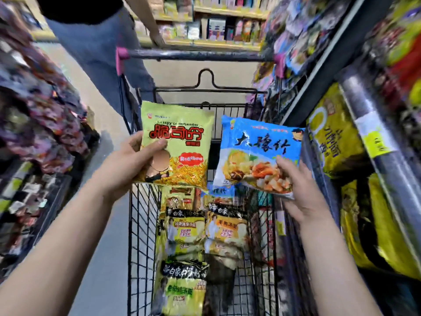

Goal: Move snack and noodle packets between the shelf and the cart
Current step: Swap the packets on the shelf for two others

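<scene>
Two packets are held up over the cart [141,224], one per grip.

Left grip [134,163]: holds the green packet [180,133] by its lower left edge. The thumb is pressed on the front and the fingers are curled behind. The packet is upright with its face to the camera, showing red characters and a print of fried strips.

Right grip [300,190]: pinches the blue packet [257,147] at its lower right part, with the fingertips on the front face. The packet is tilted slightly, with black characters and a bowl picture showing.

Relation: green is on the left and blue on the right, side by side and near each other. A narrow gap shows between them, so they do not touch. Both hang above the basket, and the blue one is just beside the right shelf [373,156].

Cart: black wire, with a far handle [196,54] that has pink ends.

Basket contents:
- Several yellow packets [184,229] lie flat, at least three of them, overlapping in a rough line toward the camera.
- Another blue packet [218,192] is mostly hidden under the held ones.

A second person stands at the far end with one hand [158,39] on the handle.

Right shelf: big yellow bags [337,137] sit behind a clear rail with a yellow price label [376,137].

Left shelf [34,110]: goods are too blurred to read.
</scene>
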Motion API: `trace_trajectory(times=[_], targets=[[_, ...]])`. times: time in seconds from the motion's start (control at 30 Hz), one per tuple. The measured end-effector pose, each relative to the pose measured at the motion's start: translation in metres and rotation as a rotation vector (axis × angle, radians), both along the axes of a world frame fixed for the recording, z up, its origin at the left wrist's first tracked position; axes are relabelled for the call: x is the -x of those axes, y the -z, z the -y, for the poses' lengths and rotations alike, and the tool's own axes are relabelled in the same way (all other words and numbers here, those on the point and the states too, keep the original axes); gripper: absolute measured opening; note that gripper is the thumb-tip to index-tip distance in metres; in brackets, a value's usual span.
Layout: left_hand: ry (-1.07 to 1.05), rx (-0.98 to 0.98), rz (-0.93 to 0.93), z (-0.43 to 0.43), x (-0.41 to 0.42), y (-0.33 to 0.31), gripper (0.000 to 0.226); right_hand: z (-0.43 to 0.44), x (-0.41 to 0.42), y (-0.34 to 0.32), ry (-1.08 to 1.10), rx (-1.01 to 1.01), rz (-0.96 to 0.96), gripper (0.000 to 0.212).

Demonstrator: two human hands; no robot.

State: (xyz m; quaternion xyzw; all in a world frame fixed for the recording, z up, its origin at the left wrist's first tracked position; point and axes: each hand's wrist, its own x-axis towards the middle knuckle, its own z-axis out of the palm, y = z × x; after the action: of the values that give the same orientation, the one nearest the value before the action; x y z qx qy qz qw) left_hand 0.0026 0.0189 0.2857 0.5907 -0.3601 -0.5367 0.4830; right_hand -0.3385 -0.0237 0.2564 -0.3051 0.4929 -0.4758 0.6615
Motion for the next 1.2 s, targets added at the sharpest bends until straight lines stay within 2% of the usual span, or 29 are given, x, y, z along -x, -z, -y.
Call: trace_trajectory(times=[0.07,0.17,0.3,0.43,0.57,0.67,0.87,0.97,1.03,1.1,1.2], targets=[[0.026,0.036,0.004,-0.003,0.004,-0.017,0.032,-0.007,0.004,-0.016,0.028,0.048,-0.001,0.038],[0.066,0.078,0.000,-0.008,0.010,-0.037,0.024,-0.025,0.010,-0.039,0.035,0.104,0.024,0.018],[0.129,0.116,-0.042,-0.016,0.016,-0.052,0.017,-0.053,0.015,-0.064,0.080,0.139,-0.002,0.021],[0.230,0.152,-0.046,-0.027,0.008,-0.064,0.029,-0.093,0.011,-0.081,0.155,0.164,-0.034,0.040],[0.340,0.203,-0.082,-0.044,-0.006,-0.080,0.017,-0.147,-0.006,-0.099,0.241,0.180,-0.049,0.024],[0.438,0.232,-0.109,-0.056,-0.012,-0.095,0.011,-0.193,-0.022,-0.119,0.327,0.206,-0.081,0.023],[0.615,0.297,-0.183,-0.080,0.006,-0.125,0.018,-0.289,-0.037,-0.163,0.554,0.273,-0.193,0.046],[0.693,0.331,-0.194,-0.096,0.026,-0.138,0.039,-0.338,-0.036,-0.186,0.676,0.319,-0.225,0.023],[0.753,0.362,-0.209,-0.108,0.041,-0.149,0.051,-0.371,-0.034,-0.199,0.756,0.335,-0.234,0.019],[0.823,0.393,-0.215,-0.122,0.061,-0.159,0.045,-0.405,-0.030,-0.210,0.838,0.355,-0.244,0.018],[0.913,0.448,-0.236,-0.150,0.097,-0.177,0.017,-0.458,-0.026,-0.225,0.987,0.367,-0.264,0.026]])
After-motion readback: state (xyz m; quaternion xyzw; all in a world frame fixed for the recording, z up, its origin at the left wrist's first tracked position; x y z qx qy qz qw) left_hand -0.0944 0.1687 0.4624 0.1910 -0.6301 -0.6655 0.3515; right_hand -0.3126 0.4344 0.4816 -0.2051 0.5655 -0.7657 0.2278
